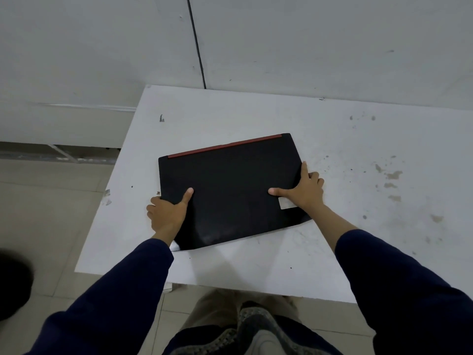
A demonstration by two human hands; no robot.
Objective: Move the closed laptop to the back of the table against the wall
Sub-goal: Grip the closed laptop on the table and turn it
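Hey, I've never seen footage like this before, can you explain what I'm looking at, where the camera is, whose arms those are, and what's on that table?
There is one picture, taken by a wide-angle camera worn on a person's head, looking forward and down. No machine is involved: the two arms in dark blue sleeves belong to the wearer. At the bottom you see their own legs and the tiled floor.

In front stands a white, stained table, its far edge at a grey wall. On it lies a closed black laptop with a red strip along its far edge, sitting slightly askew, about mid-table and not yet at the wall.

The left hand grips the laptop's near left edge, thumb on the lid. The right hand grips the right edge the same way, its fingers curling around the side.
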